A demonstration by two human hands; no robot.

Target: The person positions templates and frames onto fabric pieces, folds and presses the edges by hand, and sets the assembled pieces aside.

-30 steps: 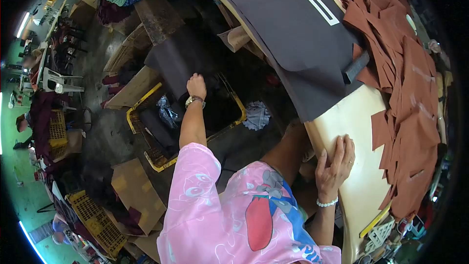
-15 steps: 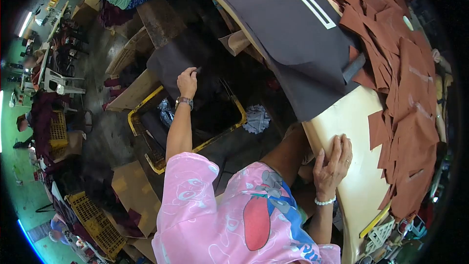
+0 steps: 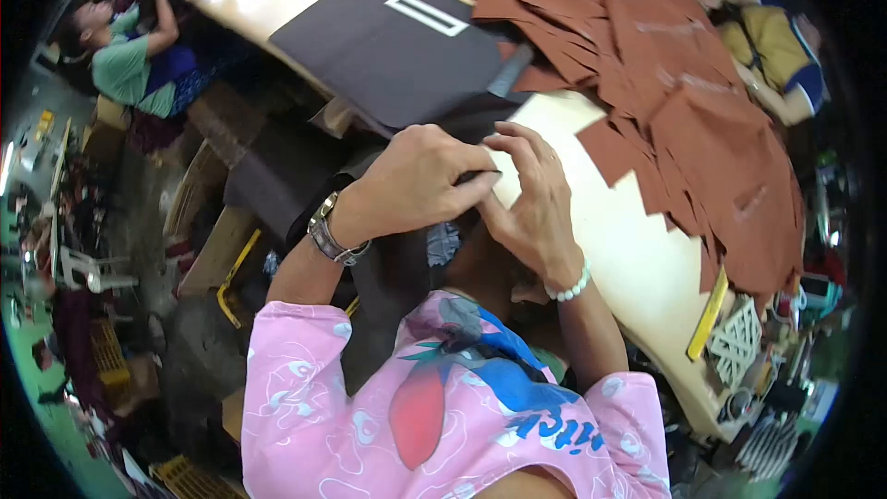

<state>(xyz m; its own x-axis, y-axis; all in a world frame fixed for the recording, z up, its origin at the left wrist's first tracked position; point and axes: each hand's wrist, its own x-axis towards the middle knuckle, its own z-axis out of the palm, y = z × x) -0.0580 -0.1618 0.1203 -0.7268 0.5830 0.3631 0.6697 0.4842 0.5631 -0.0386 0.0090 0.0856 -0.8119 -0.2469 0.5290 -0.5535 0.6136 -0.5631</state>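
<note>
My left hand (image 3: 416, 176), with a watch on its wrist, has its fingers pinched on a dark piece of material (image 3: 397, 268), which hangs below the hand and forearm. Close beside it is my right hand (image 3: 531, 189), wearing a beaded bracelet. Its fingers are curved and apart, and its thumb is near the left fingertips. Beyond both hands, a dark sheet (image 3: 370, 46) lies on the pale table (image 3: 637, 268), with a white rectangular frame (image 3: 426, 14) on top.
Rust-brown cut pieces (image 3: 684, 129) are heaped on the table's far and right sides. A yellow-edged crate (image 3: 238, 277) is at the lower left. One person (image 3: 139, 65) is at the upper left, another (image 3: 776, 55) at the upper right. A white lattice rack (image 3: 736, 342) is at the right.
My left hand has come up from over the crate towards the table with dark material. My right hand has lifted off the tabletop and moved left beside it. The view has turned.
</note>
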